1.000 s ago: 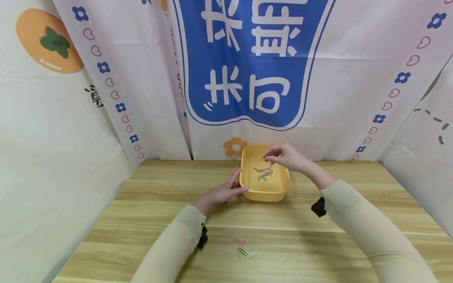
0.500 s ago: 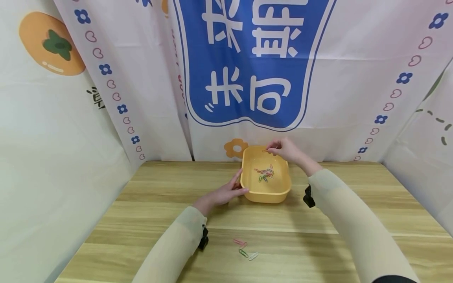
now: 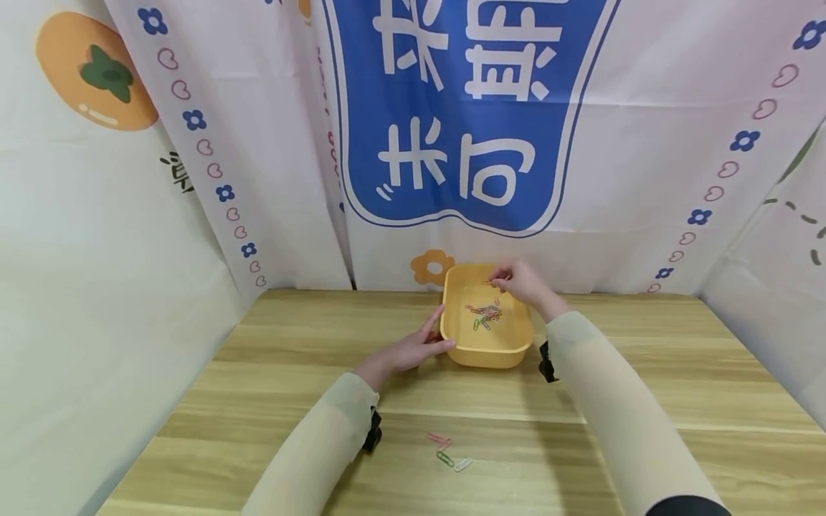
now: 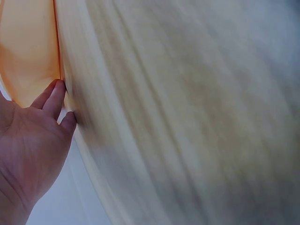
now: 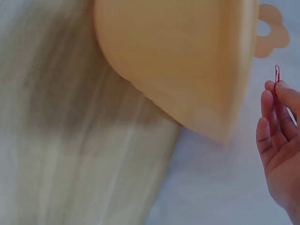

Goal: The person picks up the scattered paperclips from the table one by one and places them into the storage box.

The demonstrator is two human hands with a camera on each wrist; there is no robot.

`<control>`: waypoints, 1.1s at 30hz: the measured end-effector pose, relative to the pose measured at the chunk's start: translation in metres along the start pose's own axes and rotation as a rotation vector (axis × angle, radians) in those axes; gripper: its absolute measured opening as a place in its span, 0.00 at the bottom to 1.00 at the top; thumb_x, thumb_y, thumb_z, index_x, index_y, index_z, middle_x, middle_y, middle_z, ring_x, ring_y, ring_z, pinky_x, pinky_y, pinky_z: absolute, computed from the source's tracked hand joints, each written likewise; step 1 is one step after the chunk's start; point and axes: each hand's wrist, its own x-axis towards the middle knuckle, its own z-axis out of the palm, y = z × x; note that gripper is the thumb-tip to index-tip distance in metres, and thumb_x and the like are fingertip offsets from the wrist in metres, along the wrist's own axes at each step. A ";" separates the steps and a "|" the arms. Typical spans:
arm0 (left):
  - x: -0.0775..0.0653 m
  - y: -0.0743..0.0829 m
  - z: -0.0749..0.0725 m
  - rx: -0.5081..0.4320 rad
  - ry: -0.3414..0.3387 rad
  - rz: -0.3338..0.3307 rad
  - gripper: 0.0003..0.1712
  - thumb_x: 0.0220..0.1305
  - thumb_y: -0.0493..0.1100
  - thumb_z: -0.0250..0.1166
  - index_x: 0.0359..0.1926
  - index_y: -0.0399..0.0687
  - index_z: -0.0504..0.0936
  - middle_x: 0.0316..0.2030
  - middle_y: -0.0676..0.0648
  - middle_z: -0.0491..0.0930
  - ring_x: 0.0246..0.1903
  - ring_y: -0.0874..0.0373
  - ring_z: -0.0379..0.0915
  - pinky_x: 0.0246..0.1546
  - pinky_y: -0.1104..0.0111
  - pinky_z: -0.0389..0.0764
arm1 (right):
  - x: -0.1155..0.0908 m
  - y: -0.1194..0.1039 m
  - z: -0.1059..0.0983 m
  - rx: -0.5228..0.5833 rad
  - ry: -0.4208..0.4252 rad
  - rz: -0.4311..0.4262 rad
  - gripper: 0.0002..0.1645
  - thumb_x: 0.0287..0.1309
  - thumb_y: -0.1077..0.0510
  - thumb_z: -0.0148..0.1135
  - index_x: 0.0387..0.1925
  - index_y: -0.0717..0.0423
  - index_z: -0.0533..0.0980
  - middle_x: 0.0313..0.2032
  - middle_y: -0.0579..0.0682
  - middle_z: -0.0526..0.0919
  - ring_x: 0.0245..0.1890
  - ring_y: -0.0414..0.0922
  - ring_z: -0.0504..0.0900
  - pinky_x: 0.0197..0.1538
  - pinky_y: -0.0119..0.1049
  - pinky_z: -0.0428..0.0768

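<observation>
A yellow plastic bin (image 3: 487, 358) stands at the back of the table, with a small pile of coloured paper clips (image 3: 485, 313) on its floor. Thumb and fingers spread, my left hand (image 3: 409, 351) rests against the bin's left side; in the left wrist view its fingertips (image 4: 55, 96) touch the wall. Over the bin's far right part, my right hand (image 3: 524, 283) pinches a red paper clip (image 5: 277, 73) between thumb and forefinger. The clip points upward in the right wrist view, with the other fingers loosely bent below it.
Nearer on the wooden table (image 3: 290, 344) lie a few loose clips: pink (image 3: 439, 438), green (image 3: 445, 458) and white (image 3: 463, 464). A printed cloth (image 3: 290, 143) hangs right behind the bin and along the sides.
My right hand has lifted toward the bin's far edge, then dipped slightly, still pinching the clip; its forearm has swung inward to the left. My left hand stays at the bin.
</observation>
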 end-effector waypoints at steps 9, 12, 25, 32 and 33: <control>-0.001 0.003 0.001 0.021 -0.008 -0.017 0.49 0.71 0.57 0.56 0.75 0.75 0.28 0.71 0.38 0.57 0.69 0.46 0.53 0.68 0.51 0.52 | 0.002 0.007 0.008 -0.015 0.026 0.013 0.09 0.65 0.66 0.58 0.41 0.69 0.81 0.38 0.61 0.81 0.37 0.57 0.79 0.38 0.39 0.76; 0.000 0.001 0.000 0.011 -0.008 -0.010 0.49 0.71 0.57 0.56 0.75 0.76 0.28 0.71 0.38 0.56 0.70 0.46 0.52 0.68 0.52 0.52 | 0.001 0.007 0.009 -0.032 0.043 0.016 0.10 0.66 0.64 0.59 0.42 0.68 0.81 0.39 0.59 0.81 0.36 0.52 0.78 0.39 0.40 0.77; 0.000 0.002 -0.002 -0.005 0.002 -0.016 0.50 0.70 0.59 0.57 0.75 0.74 0.29 0.71 0.39 0.57 0.69 0.48 0.54 0.68 0.52 0.51 | -0.015 -0.004 0.003 -0.043 0.010 -0.088 0.11 0.64 0.61 0.63 0.42 0.67 0.83 0.36 0.57 0.84 0.32 0.50 0.80 0.33 0.34 0.76; 0.002 -0.001 -0.002 0.003 -0.007 0.002 0.49 0.71 0.55 0.57 0.76 0.72 0.28 0.71 0.39 0.57 0.69 0.48 0.54 0.68 0.53 0.52 | -0.048 -0.020 0.006 -0.050 -0.019 -0.218 0.10 0.61 0.59 0.66 0.39 0.63 0.84 0.34 0.51 0.85 0.30 0.45 0.80 0.31 0.34 0.77; 0.003 -0.001 -0.002 0.005 -0.007 0.005 0.49 0.71 0.55 0.56 0.76 0.71 0.28 0.71 0.38 0.57 0.69 0.48 0.54 0.68 0.53 0.52 | -0.054 -0.023 0.008 -0.049 -0.029 -0.235 0.09 0.61 0.59 0.66 0.39 0.62 0.84 0.33 0.50 0.85 0.30 0.44 0.79 0.31 0.35 0.76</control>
